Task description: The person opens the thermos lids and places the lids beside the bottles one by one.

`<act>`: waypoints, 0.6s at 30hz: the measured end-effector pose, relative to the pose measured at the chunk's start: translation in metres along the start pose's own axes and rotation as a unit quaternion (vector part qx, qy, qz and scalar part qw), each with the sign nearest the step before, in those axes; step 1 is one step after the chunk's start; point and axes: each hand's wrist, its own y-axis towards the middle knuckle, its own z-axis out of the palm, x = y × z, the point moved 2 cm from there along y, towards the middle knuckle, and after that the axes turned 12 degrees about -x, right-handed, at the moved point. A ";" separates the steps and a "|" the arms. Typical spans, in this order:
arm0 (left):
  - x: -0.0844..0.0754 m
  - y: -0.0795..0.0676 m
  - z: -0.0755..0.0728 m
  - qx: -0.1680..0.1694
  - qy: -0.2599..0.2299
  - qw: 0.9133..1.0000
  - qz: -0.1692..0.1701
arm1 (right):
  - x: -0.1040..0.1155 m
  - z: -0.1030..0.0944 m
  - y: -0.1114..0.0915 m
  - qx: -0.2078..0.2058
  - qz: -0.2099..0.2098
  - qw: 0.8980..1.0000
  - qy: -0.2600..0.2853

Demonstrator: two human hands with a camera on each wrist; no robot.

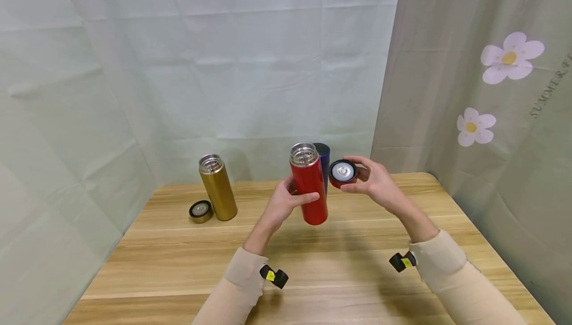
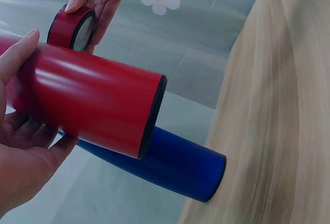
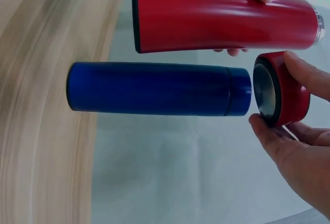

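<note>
Gripping the red flask is the left hand, its thumb lying across the near side and its fingers curling round the back. The flask is hanging clear of the table at about 2 o'clock from that hand, its long axis running almost upright, the open mouth leaning just short of 12 and the base pointing just short of 6.

Now over to the right hand — it's pinching the red cap by its rim, thumb on one side and fingers on the other, the cap sitting at roughly 9 o'clock from the palm. And here's the relation that seems to be counting most: in the head view the cap is floating apart from the mouth, out between 3 and 4 o'clock and a shade lower, its pale inner face showing to the camera rather than lining up squarely with the rim. The right hand is the nearer one to the cap; the left is holding the flask well below its neck.

Behind the red flask, toward 1 o'clock, the blue flask is standing upright on the table with its top on. Off at 9 o'clock from the left hand the gold flask is standing uncapped — the gold lid resting just beside it, between 7 and 8.
</note>
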 end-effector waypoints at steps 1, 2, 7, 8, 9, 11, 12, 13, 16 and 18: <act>0.000 0.000 0.001 -0.006 -0.002 1.000 0.000 | -0.001 0.000 0.000 0.001 0.002 1.000 0.004; 0.001 0.000 0.001 -0.011 -0.004 1.000 0.001 | -0.002 0.000 0.000 0.001 0.005 1.000 0.007; 0.003 0.000 0.005 -0.027 -0.026 0.999 0.002 | -0.008 -0.004 -0.001 -0.002 0.013 1.000 0.013; 0.003 0.000 0.006 -0.029 -0.029 0.999 0.002 | -0.010 -0.005 -0.002 -0.004 0.013 1.000 0.011; 0.003 0.000 0.007 -0.030 -0.033 0.999 0.002 | -0.011 -0.006 -0.002 -0.007 0.013 1.000 0.006; 0.004 0.000 0.009 -0.031 -0.031 0.999 0.003 | -0.014 -0.009 -0.002 -0.014 0.011 1.000 -0.007; 0.003 0.000 0.010 -0.032 -0.028 0.999 0.003 | -0.015 -0.011 -0.002 -0.018 0.009 1.000 -0.014; 0.004 0.000 0.010 -0.033 -0.026 0.999 0.004 | -0.017 -0.012 -0.003 -0.021 0.007 1.000 -0.020; 0.003 -0.001 0.014 -0.032 -0.017 0.999 0.006 | -0.021 -0.017 -0.004 -0.026 0.004 0.999 -0.032; 0.003 0.000 0.018 -0.026 -0.014 1.000 0.008 | -0.024 -0.021 -0.005 -0.024 0.005 0.999 -0.030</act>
